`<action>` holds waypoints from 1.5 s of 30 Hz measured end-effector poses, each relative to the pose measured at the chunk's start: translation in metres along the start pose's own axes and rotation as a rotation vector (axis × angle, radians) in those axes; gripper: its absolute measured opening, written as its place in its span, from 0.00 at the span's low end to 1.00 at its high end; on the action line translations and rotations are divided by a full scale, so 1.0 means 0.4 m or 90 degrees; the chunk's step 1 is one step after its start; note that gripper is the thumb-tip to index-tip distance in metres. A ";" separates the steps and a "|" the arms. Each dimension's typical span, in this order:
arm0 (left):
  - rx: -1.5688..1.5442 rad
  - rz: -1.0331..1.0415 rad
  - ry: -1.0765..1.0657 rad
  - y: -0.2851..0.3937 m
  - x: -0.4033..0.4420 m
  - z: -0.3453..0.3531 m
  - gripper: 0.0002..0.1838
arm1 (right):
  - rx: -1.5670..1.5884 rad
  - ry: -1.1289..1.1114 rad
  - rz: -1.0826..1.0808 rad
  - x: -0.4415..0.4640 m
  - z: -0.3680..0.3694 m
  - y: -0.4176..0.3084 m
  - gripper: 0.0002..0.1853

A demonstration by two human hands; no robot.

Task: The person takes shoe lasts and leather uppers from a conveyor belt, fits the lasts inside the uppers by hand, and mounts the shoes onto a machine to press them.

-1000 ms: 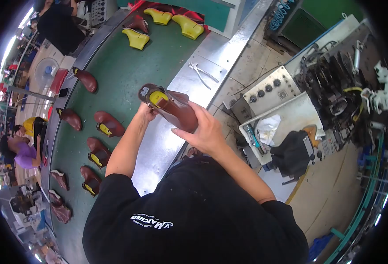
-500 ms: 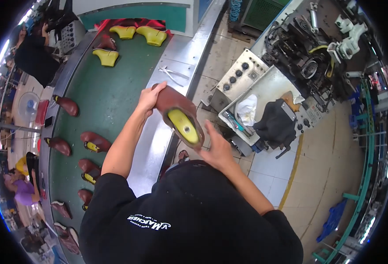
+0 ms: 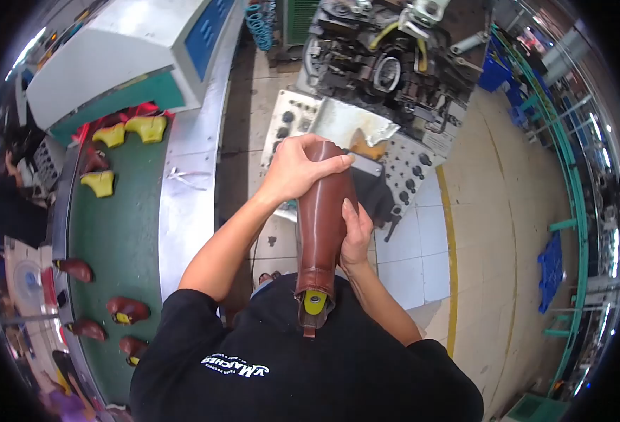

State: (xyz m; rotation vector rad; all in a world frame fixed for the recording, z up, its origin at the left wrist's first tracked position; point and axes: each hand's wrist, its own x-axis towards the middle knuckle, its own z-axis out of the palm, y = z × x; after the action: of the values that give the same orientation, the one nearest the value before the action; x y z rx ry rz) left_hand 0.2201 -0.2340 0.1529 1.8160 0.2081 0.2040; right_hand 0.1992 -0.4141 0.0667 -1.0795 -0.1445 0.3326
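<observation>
Shoe (image 3: pixel 320 232): one, brown, held in the air in front of our chest, apart from the desk (image 3: pixel 133 235). Long axis runs straight out from the body, nearly upright in the view. Toe lies far, towards the machine (image 3: pixel 387 74); heel end lies near, just over the black shirt (image 3: pixel 303 380). Upper side faces up to us; a yellow last (image 3: pixel 315 302) shows in the gap at the heel.

Left hand (image 3: pixel 294 169): the one nearer the toe. Grasps it, thumb laid across the top, fingers round the left side.

Right hand (image 3: pixel 356 235): against the right flank, about mid-length, so nearer the heel than the left. Touches the shoe; fingers partly hidden, and we cannot tell how far they close on it.

Machine: ahead and slightly right, beyond the toe, not touching it. Panel (image 3: pixel 289 126) at its left front; dark cloth (image 3: pixel 372 200) behind the right hand.

Desk: at our left. Carries pliers (image 3: pixel 178 173) on its metal edge, three yellow lasts at the far end, and several other brown shoes (image 3: pixel 127 309) nearer us.
</observation>
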 end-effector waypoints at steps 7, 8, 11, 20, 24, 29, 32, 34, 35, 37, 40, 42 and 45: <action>-0.307 -0.044 0.002 -0.007 0.179 0.213 0.37 | 0.011 0.095 -0.077 0.179 -0.152 -0.128 0.18; -0.329 -0.091 -0.024 -0.013 0.181 0.224 0.37 | -0.015 0.113 -0.074 0.211 -0.164 -0.151 0.18; -0.473 -0.196 -0.095 -0.015 0.205 0.256 0.37 | -0.091 0.164 -0.059 0.319 -0.178 -0.224 0.21; -0.600 -0.206 0.038 -0.001 0.480 0.318 0.39 | 0.082 0.198 0.009 0.644 -0.163 -0.243 0.26; -0.562 -0.186 0.079 -0.058 0.621 0.323 0.37 | 0.132 0.239 0.013 0.746 -0.153 -0.237 0.26; -0.541 -0.171 0.105 -0.092 0.724 0.329 0.32 | 0.147 0.260 0.033 0.840 -0.169 -0.209 0.27; -0.520 -0.173 0.107 -0.091 0.750 0.333 0.31 | 0.128 0.259 0.047 0.857 -0.179 -0.212 0.27; -0.511 -0.183 0.113 -0.088 0.763 0.337 0.31 | 0.129 0.249 0.044 0.879 -0.202 -0.188 0.28; -0.509 -0.184 0.112 -0.087 0.768 0.337 0.31 | 0.128 0.242 0.043 0.891 -0.215 -0.177 0.28; -0.500 -0.187 0.107 -0.091 0.775 0.336 0.31 | 0.097 0.260 0.061 0.882 -0.203 -0.196 0.29; -0.527 -0.227 0.085 -0.085 0.783 0.332 0.32 | 0.109 0.259 0.073 0.884 -0.209 -0.189 0.30; -0.537 -0.247 0.090 -0.064 0.782 0.327 0.30 | 0.122 0.248 0.076 0.892 -0.212 -0.189 0.31; -0.545 -0.268 0.092 -0.071 0.785 0.326 0.32 | 0.119 0.245 0.079 0.893 -0.215 -0.189 0.31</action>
State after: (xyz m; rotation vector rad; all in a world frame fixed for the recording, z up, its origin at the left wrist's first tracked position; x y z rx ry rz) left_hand 0.5554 -0.2712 0.1021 0.8810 0.5108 0.0985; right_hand 0.5740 -0.3990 0.0769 -0.9508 0.2922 0.2383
